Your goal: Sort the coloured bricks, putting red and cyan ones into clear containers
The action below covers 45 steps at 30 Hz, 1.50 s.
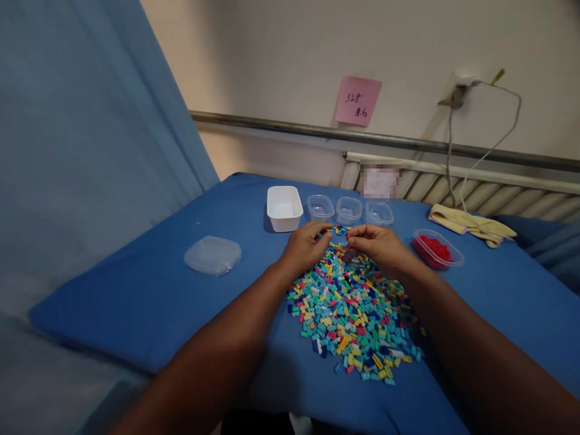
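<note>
Bricks [344, 308], tiny and of many colors, lie in a big pile on the blue sheet [181, 314], with a small bunch [339, 230] at the far end. The 2 hands are there now, so the step looks like picking through little bricks. The left hand [312, 244] has its fingers bent by the bunch, and the right hand [380, 246] has its thumb and finger close by a red bit; I cannot tell if either hand is pinching anything. Bits this small seem to call for a soft, careful pinch. Past the hands stand a white tub [286, 225] and 3 clear tubs [348, 220]. Flat clear lids [212, 255] lie to the left. To the right sit a tub of red bits [435, 246] and a yellow cloth [471, 225]. The right arm lies between the pile and the red bits, and crowded bricks could get in the way.
</note>
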Motion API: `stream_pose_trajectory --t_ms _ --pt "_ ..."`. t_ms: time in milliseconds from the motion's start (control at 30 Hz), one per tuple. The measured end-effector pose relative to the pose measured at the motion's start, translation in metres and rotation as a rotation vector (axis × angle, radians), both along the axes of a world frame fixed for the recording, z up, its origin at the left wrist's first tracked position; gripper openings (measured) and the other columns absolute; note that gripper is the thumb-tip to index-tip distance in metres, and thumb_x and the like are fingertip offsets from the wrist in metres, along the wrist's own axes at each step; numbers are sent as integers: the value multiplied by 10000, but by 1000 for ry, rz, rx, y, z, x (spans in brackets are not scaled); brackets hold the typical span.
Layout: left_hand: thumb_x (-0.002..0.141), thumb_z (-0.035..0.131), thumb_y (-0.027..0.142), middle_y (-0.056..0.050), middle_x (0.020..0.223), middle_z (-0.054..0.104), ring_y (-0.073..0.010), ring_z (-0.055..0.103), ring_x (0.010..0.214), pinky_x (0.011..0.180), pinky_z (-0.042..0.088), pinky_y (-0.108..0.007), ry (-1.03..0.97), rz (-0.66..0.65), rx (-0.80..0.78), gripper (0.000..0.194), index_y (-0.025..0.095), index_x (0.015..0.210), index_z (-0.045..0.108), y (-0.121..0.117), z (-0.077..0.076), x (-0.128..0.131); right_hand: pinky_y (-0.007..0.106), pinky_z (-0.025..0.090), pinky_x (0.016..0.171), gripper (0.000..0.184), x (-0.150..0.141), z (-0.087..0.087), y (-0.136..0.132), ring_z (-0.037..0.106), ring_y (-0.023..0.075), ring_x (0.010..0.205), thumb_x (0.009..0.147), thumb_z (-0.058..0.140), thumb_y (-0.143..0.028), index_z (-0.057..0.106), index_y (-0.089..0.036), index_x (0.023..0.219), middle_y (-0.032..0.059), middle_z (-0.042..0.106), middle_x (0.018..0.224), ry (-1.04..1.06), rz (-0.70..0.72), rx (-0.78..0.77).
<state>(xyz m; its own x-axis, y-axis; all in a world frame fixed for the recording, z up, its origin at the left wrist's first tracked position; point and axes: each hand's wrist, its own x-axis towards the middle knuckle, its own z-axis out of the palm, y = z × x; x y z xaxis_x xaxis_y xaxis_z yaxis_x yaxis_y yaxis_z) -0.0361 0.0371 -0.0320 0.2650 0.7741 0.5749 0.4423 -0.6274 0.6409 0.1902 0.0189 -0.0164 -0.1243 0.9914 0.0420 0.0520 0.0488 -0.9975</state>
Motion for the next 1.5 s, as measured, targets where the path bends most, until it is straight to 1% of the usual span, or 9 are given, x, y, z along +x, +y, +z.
stream_pose_trajectory --t_ms 100,200,333,500,633,900,1167,1300,1500 --pt "1011 665 238 -64 1134 776 -185 723 978 890 583 -330 75 -290 129 339 251 1341 743 -22 12 14 336 616 815 398 5 -1 -27 721 169 772 664 997 -424 789 -202 920 19 788 863 173 16 -74" --pt "1022 680 251 -74 1173 747 -203 711 1071 942 595 -364 124 -367 215 414 274 1435 681 -36 19 22 320 613 876 374 8 -2 -41 734 160 839 680 1011 -373 809 -201 945 23 804 927 335 51 -157" --pt "1054 646 252 -73 1128 767 -206 719 1083 965 592 -376 87 -310 232 276 248 1315 736 -39 19 25 310 613 912 373 9 -7 -43 747 162 901 688 1022 -320 818 -199 976 42 820 1010 432 54 -242" --pt "1038 635 208 -53 1078 802 -190 747 1020 942 591 -345 54 -240 76 203 249 1159 793 -37 17 26 365 626 916 403 4 -16 -42 768 206 938 654 1031 -314 806 -228 976 34 824 979 417 5 -214" --pt "1022 638 212 -44 1007 802 -185 744 960 898 582 -322 30 -210 -20 172 233 1054 806 -37 19 27 369 637 852 445 -4 -18 -43 768 203 856 634 1031 -375 806 -226 988 28 822 935 374 -36 -165" --pt "1039 626 258 -38 971 786 -184 733 927 876 561 -314 50 -153 -18 169 233 1037 794 -36 18 27 268 646 787 444 -12 -12 -42 754 148 800 620 1048 -423 785 -192 894 20 793 862 449 -39 -270" --pt "1051 595 232 -58 1155 784 -208 735 1083 979 573 -356 158 -199 33 249 253 1246 749 -37 13 25 237 647 826 354 -6 -12 -46 764 137 857 707 1018 -284 758 -173 921 38 791 948 495 41 -337" --pt "1054 590 228 -59 1134 777 -206 731 1059 956 572 -353 200 -193 54 234 251 1231 741 -37 13 25 222 647 832 331 -1 -13 -47 761 131 869 735 1005 -298 771 -174 933 43 792 976 473 89 -339" --pt "1043 620 260 -48 1040 762 -205 719 992 900 554 -340 172 -116 67 129 245 1089 740 -39 17 26 231 646 797 328 -7 -8 -50 763 133 839 764 984 -337 779 -180 967 46 795 951 424 46 -319"
